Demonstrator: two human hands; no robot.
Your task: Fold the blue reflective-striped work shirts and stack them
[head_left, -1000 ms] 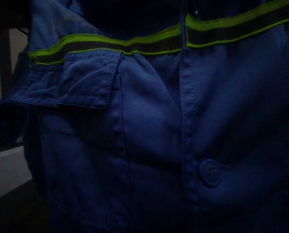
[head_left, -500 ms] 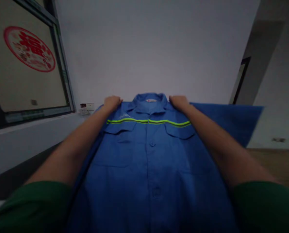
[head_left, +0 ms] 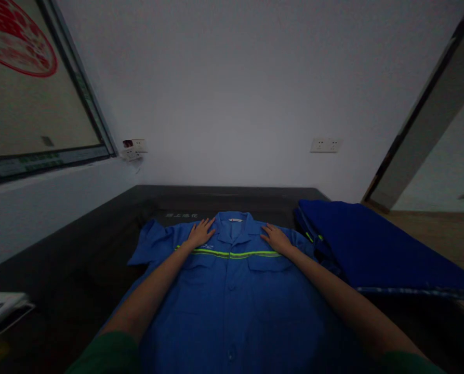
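Note:
A blue button-front jacket [head_left: 232, 291] lies face up on a dark surface [head_left: 115, 249], its collar toward the wall. A yellow-green stripe crosses its chest. My left hand [head_left: 201, 232] rests flat with fingers spread on the shoulder left of the collar. On the opposite shoulder lies my right hand [head_left: 276, 239], its fingers apart too. The sleeve at the left is spread outward and bent; the one at the right is partly hidden by my arm and the blue cloth.
Folded blue cloth [head_left: 383, 249] lies at the right. A white device [head_left: 1, 309] sits at the left edge. Behind the surface stands a wall with sockets [head_left: 326, 145]; a window [head_left: 29, 104] is at the left.
The jacket was held up by its shoulders in both hands; now it lies on the surface. Both hands have come down, let go and opened on it. The view has shifted too.

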